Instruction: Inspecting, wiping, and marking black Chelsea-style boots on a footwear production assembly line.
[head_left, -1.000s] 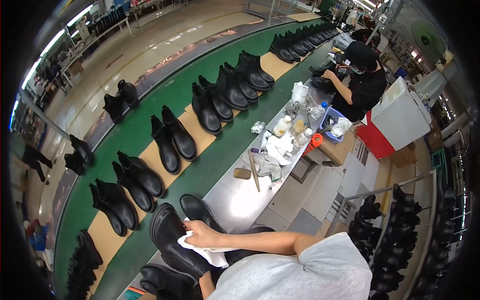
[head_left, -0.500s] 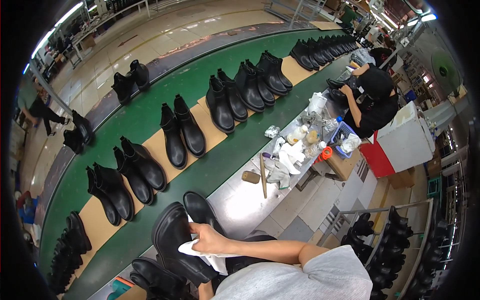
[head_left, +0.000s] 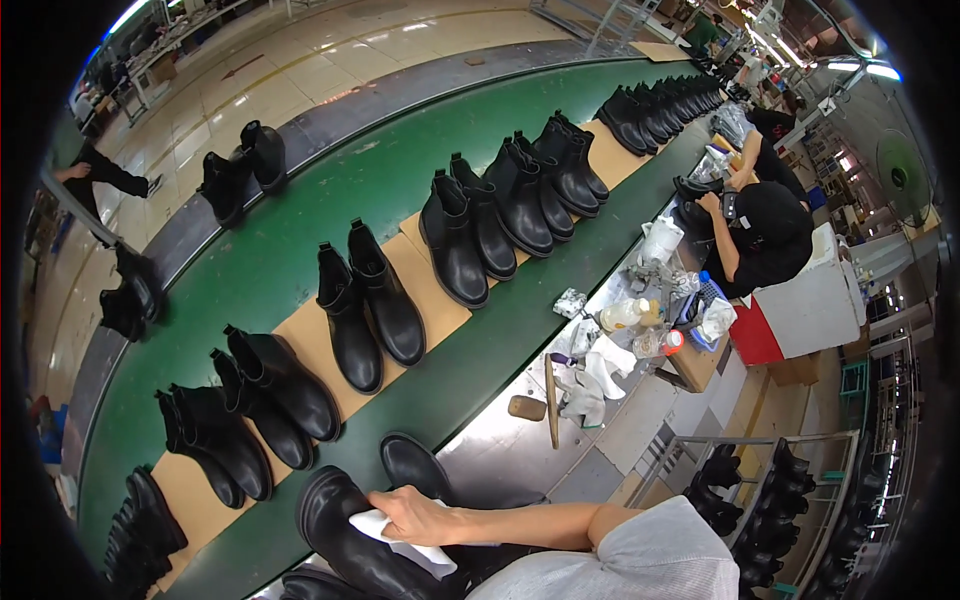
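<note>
At the lower centre, beside the green conveyor (head_left: 500, 350), we see a black boot (head_left: 338, 532), its toe away from the wearer. The right hand (head_left: 414, 515) has its grip closed on a bunched white cloth (head_left: 372, 525) laid against the upper. We judge the boot firm and weighty at the sole, softer at the shaft, smooth enough to slip and easily scuffed; heel and shaft should offer the surest hold. Cloth and lower edge conceal much of it; a 2nd boot (head_left: 410, 464) is partly hidden behind. The left hand is out of view: we cannot tell its grip.
</note>
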